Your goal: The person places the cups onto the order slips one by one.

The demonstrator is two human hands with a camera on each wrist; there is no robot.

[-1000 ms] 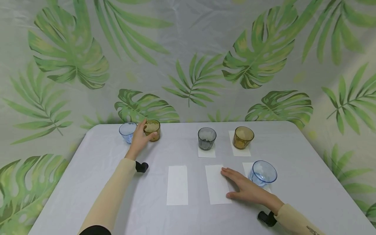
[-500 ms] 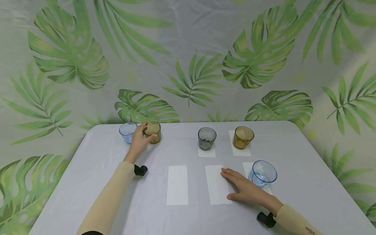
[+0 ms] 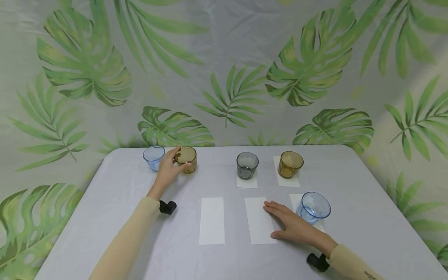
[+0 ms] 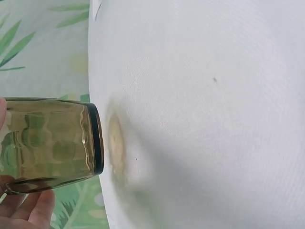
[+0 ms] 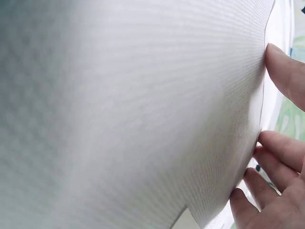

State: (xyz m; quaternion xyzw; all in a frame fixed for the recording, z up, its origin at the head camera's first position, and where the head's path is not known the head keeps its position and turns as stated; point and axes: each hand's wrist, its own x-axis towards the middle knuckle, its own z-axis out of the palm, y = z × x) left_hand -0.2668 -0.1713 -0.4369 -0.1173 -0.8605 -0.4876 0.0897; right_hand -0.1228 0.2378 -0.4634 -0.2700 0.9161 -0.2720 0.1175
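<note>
At the far left of the table my left hand [image 3: 166, 173] grips an amber glass [image 3: 187, 156] between thumb and fingers. In the left wrist view the amber glass [image 4: 52, 143] hangs with its base a little off the white cloth, a shadow beneath it. Just left of that hand stands a blue glass [image 3: 152, 158]. My right hand [image 3: 297, 227] rests with spread fingers at the right edge of a white paper rectangle [image 3: 257, 219], holding nothing. Another blue glass [image 3: 315, 210] stands right behind it on a partly covered paper.
A grey glass [image 3: 247, 167] and a second amber glass [image 3: 290, 166] stand on papers at the back right. Another paper rectangle [image 3: 211, 221] lies at the front middle. A leaf-patterned curtain [image 3: 231, 77] hangs behind the white table [image 3: 196, 260].
My left hand has shifted the amber glass slightly right and toward me, away from the left blue glass. The right hand stays where it was.
</note>
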